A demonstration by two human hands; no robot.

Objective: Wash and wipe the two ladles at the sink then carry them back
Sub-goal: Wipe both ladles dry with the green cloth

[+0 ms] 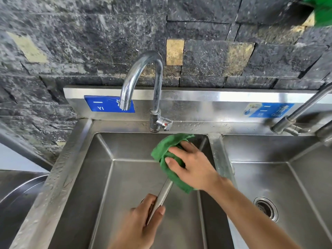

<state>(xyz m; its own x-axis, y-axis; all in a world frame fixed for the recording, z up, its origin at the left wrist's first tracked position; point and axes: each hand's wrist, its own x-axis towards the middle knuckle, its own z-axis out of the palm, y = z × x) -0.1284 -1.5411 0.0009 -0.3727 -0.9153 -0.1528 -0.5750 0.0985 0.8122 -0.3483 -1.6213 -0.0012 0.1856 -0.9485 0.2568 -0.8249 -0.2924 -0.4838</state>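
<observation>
My left hand grips the lower end of a steel ladle handle over the left sink basin. The handle slants up and to the right into a green cloth. My right hand is closed around that cloth, which wraps the ladle's upper end, so the bowl is hidden. Only one ladle shows; a second one is not in sight.
A curved steel tap stands behind the left basin, with no water running. A steel divider separates it from the right basin with its drain. Another tap sits at the right. A large steel bowl rim lies at the far left.
</observation>
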